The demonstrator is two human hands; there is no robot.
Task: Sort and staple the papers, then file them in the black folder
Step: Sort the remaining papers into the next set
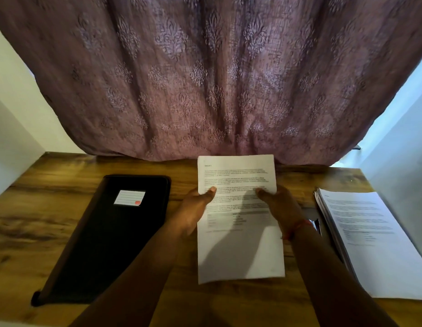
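White printed sheets [239,244] held up over the wooden desk [40,220], between black folder [106,237] and paper stack [375,244] | left hand [196,208] and right hand [279,205] pinch the side edges, thumbs on top | step: likely sorting/squaring a set | next: stapler [317,224], seemingly behind right wrist; folder closed

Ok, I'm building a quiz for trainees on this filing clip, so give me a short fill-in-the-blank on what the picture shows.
1. The left hand and the right hand hold one set of printed sheets by its ____ edges.
2. The black folder lies closed to the person's ____.
3. The white label on it bears a ____ dot.
4. The paper stack lies on the wooden ____.

Missing words: side; left; red; table
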